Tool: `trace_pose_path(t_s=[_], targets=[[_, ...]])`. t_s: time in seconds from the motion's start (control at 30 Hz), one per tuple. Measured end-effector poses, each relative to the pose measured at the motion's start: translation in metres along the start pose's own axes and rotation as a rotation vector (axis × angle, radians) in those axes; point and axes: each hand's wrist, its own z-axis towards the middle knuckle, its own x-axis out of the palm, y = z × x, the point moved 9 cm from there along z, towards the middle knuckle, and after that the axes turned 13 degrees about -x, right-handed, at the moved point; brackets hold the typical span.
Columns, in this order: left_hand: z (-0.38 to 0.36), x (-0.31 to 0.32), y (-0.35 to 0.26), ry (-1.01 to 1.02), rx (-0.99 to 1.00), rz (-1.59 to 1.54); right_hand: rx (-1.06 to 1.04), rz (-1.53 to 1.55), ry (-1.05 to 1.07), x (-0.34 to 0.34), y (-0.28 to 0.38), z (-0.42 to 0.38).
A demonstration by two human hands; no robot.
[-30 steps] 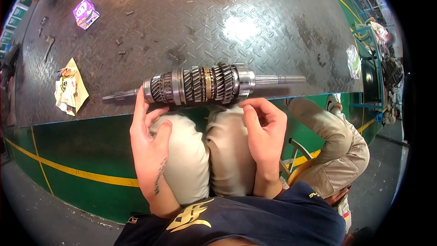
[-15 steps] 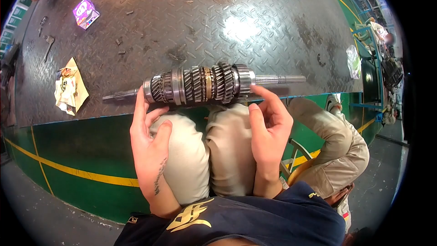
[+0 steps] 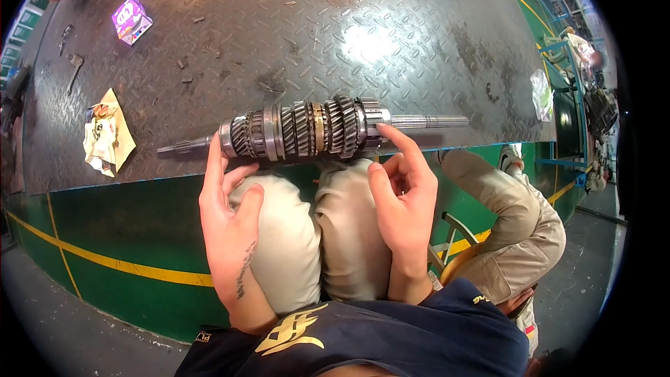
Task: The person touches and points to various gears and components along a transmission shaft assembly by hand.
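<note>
A gear shaft lies sideways along the near edge of the metal table. It carries several helical gears, a brass-coloured ring and a toothed hub, with thin splined ends sticking out on both sides. My left hand has its index fingertip against the left end of the gear stack, thumb apart. My right hand points its index finger onto the toothed hub at the right; its thumb is held away and the other fingers are curled. Neither hand is wrapped around the shaft.
On the table lie torn yellow paper, a purple box, a wrench and a clear plastic bag. Another person's bent leg is at the right beside a chair. My knees are under the table edge.
My right hand has moved slightly left and up, its index fingertip going from the hub's right edge onto its toothed surface. My left hand and the shaft look unmoved.
</note>
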Motion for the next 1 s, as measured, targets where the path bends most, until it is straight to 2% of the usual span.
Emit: trace_pose_path(t_s=[0.17,0.27,0.53,0.57,0.67,0.83,0.9,1.0], targets=[[0.0,0.0,0.0,0.004,0.0,0.0,0.041,0.009,0.041,0.001,-0.013,-0.003],[0.0,0.0,0.0,0.005,0.007,0.005,-0.074,0.028,-0.099,-0.011,0.005,0.0],[0.0,0.001,-0.001,0.008,0.008,0.003,-0.036,-0.108,0.076,0.001,-0.004,0.001],[0.0,0.001,-0.001,0.005,0.002,0.0,-0.032,-0.048,0.005,-0.001,0.001,0.001],[-0.001,0.0,0.0,-0.002,-0.003,-0.001,-0.055,-0.004,0.003,0.003,0.01,0.003],[0.0,0.001,-0.002,0.003,0.001,0.004,-0.014,-0.097,0.113,0.005,-0.003,0.001],[0.0,0.0,-0.001,-0.001,-0.013,-0.006,-0.057,-0.036,-0.02,0.001,0.01,0.003],[0.0,0.0,0.0,-0.003,-0.015,-0.006,-0.034,-0.087,0.051,0.001,0.006,0.002]])
